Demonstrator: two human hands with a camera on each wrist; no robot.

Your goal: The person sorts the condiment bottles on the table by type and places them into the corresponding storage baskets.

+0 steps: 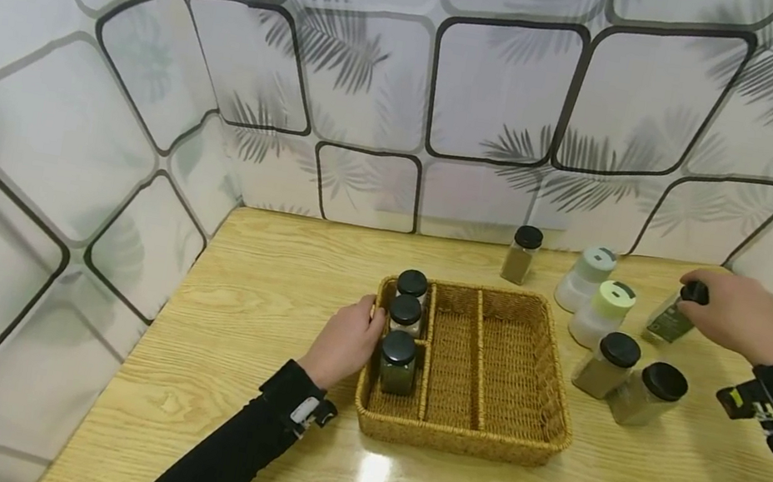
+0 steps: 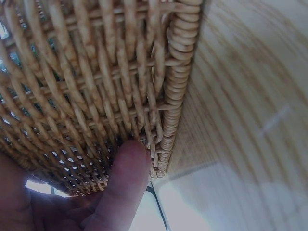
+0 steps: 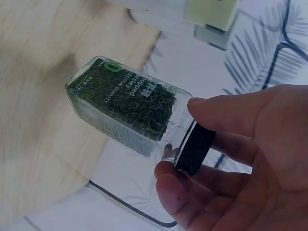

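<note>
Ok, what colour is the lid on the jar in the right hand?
The lid is black; it shows best in the right wrist view.

With our right hand (image 3: 269, 161) we pinch the black lid (image 3: 196, 147) of a clear parsley jar (image 3: 130, 106), which slants across our view of the surface's (image 3: 38, 144) edge. Beyond that edge we see a leaf-patterned backdrop (image 3: 252, 60) and a partly cropped, pale-green-topped container (image 3: 211, 12).

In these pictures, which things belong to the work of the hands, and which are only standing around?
Seem part of the job:
basket, left hand on it
herb jar, in the right hand
three jars inside the basket

Just standing about, though some may be needed:
three other black-lidded jars
two pale bottles
</note>
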